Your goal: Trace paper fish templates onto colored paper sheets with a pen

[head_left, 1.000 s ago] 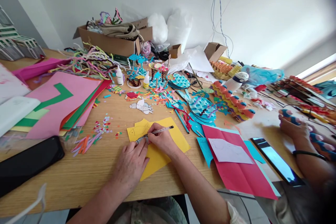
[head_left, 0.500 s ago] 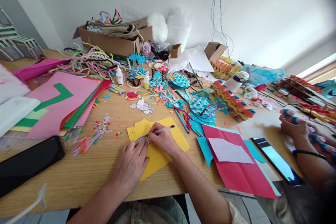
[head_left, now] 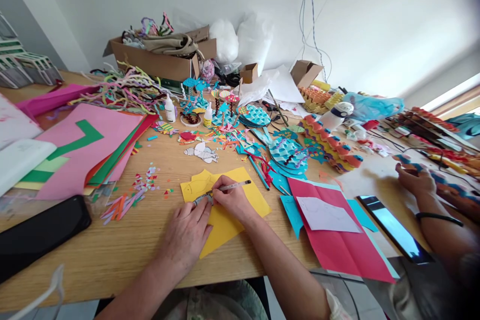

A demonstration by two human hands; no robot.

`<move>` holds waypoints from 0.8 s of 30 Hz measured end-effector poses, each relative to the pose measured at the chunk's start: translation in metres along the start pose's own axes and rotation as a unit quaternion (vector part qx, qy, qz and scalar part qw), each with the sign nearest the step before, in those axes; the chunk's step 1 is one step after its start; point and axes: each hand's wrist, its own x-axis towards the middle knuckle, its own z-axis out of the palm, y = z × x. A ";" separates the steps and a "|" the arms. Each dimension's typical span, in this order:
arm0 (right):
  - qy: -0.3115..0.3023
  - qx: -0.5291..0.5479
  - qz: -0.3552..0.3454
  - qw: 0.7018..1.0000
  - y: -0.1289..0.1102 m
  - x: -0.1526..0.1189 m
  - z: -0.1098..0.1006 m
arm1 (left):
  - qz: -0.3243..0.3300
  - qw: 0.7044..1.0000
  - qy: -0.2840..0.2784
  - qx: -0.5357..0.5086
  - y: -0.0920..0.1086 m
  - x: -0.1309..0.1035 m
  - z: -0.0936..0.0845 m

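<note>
A pen (head_left: 235,186) is pinched in the fingers of my right hand (head_left: 228,199), its tip low over the yellow paper (head_left: 228,227). My left hand (head_left: 189,230) lies with its fingers laid down on the paper's left side, holding down a small grey-and-white cutout (head_left: 204,197) that they mostly cover. A fish outline is drawn on the yellow sheet, up and left of the pen tip. Just beyond the sheet lies a white fish-shaped paper cutout (head_left: 202,152) with drawn lines.
Coloured paper sheets (head_left: 90,140) and a black phone (head_left: 45,237) lie left, paper strips (head_left: 125,202) nearer. Glue bottles (head_left: 170,109) stand behind. Right are a blue marker (head_left: 258,172), red folded paper (head_left: 337,255), a lit phone (head_left: 393,230) and another person's hands (head_left: 416,180).
The pen tilts and shifts very slightly in my right hand. My left hand stays put. At the right, the other person's hands and the colourful strip they hold move slightly.
</note>
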 end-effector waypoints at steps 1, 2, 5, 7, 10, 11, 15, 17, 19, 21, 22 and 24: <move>0.000 -0.006 -0.001 1.000 0.000 0.000 0.000 | 0.000 1.000 0.001 0.001 0.000 0.000 0.001; -0.001 -0.012 -0.002 1.000 0.001 0.000 0.001 | -0.001 1.000 0.003 0.002 0.000 -0.001 0.001; -0.003 -0.024 -0.003 1.000 0.001 0.000 0.001 | 0.001 1.000 0.007 0.002 0.000 -0.002 0.002; 0.000 -0.035 -0.006 0.999 0.001 0.000 0.001 | 0.002 1.000 0.008 0.000 -0.001 -0.003 0.001; -0.002 -0.045 -0.005 0.999 0.000 0.000 0.000 | 0.001 1.000 0.005 0.001 -0.001 -0.002 0.000; -0.003 -0.046 -0.003 0.999 -0.001 0.000 0.000 | 0.000 1.000 0.005 0.003 -0.001 -0.002 0.000; -0.001 -0.050 0.001 0.999 -0.002 0.001 0.000 | 0.000 1.000 0.004 0.005 0.000 -0.001 0.001; 0.002 -0.052 -0.004 0.999 -0.002 0.001 0.000 | 0.001 1.000 0.004 0.006 0.000 -0.001 0.001; 0.008 -0.053 -0.011 0.998 -0.001 0.001 0.000 | 0.003 1.000 0.004 0.006 -0.001 -0.001 0.001; 0.011 -0.054 -0.018 0.998 0.000 0.001 0.000 | 0.004 1.000 0.005 0.007 -0.001 -0.001 0.001; 0.012 -0.056 -0.020 0.998 0.000 0.001 0.000 | 0.005 1.000 0.005 0.008 -0.001 -0.001 0.000; 0.015 -0.060 -0.023 0.998 0.001 0.001 0.000 | 0.004 1.000 0.005 0.007 -0.001 -0.002 0.001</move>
